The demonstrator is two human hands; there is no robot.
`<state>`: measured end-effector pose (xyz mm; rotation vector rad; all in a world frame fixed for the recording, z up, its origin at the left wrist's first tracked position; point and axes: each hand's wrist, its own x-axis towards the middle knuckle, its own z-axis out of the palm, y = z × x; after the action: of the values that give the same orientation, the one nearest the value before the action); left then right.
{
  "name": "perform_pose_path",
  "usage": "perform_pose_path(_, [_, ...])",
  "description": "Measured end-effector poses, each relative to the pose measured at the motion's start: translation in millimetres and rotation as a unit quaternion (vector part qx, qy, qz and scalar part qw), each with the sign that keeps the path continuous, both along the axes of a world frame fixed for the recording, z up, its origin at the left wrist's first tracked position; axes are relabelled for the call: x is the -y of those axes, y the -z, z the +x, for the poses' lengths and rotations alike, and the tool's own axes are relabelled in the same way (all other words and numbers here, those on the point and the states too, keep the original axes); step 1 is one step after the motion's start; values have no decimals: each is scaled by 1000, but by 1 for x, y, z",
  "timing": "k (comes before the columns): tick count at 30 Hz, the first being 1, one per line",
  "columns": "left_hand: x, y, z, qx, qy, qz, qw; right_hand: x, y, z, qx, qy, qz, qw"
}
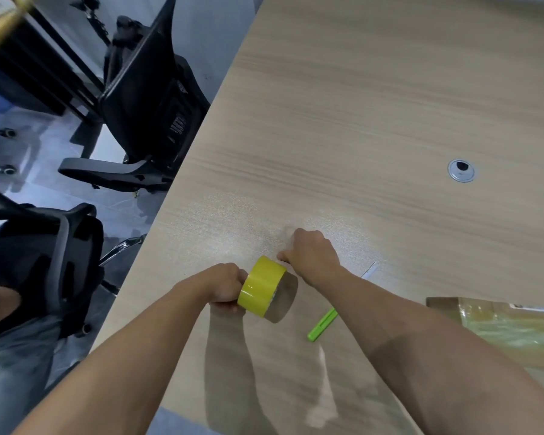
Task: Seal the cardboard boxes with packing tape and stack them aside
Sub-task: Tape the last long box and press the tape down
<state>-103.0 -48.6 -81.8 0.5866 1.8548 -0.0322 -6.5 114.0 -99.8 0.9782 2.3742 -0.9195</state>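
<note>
A yellow roll of packing tape (262,286) is held just above the wooden table (358,120). My left hand (225,285) grips the roll from its left side. My right hand (311,257) is at the roll's upper right edge, fingers curled, thumb and finger pinching at the tape's edge; the tape end itself is too small to make out. A flat cardboard box (509,332) with tape strips across it lies at the right edge of the view, partly cut off.
A green utility knife (322,328) with its blade out lies on the table under my right forearm. A round cable grommet (461,170) sits in the tabletop at the right. Black office chairs (151,98) stand along the table's left edge.
</note>
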Motion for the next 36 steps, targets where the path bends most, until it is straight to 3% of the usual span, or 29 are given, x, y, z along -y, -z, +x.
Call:
perform_pose_path(5, [2, 0, -2, -7, -23, 0, 1000, -3, -2, 10, -64, 34, -41, 997])
perform_pose_path(13, [-11, -17, -9, -162, -36, 53, 985, -6, -20, 34, -118, 39, -68, 990])
perform_pose_path(15, [-18, -28, -8, -208, -100, 101, 968, -9, -26, 41, -139, 32, -55, 988])
perform_pose_path(18, [-34, -47, 1, -288, -204, 195, 915, -17, -39, 57, -170, 22, -40, 984])
perform_pose_path(21, [-60, -70, 26, -319, -246, 288, 869, -31, -56, 79, -200, 23, -19, 979])
perform_pose_path(23, [-82, -81, 53, -309, -248, 341, 853, -44, -66, 100, -218, 36, -7, 975])
perform_pose_path(26, [-114, -83, 100, -255, -228, 371, 863, -64, -77, 136, -231, 61, 5, 971])
perform_pose_path(31, [-156, -61, 189, -126, -214, 339, 907, -95, -82, 204, -229, 102, 26, 968])
perform_pose_path(36, [-183, -40, 255, -81, -280, 305, 907, -121, -72, 269, -209, 112, 81, 968])
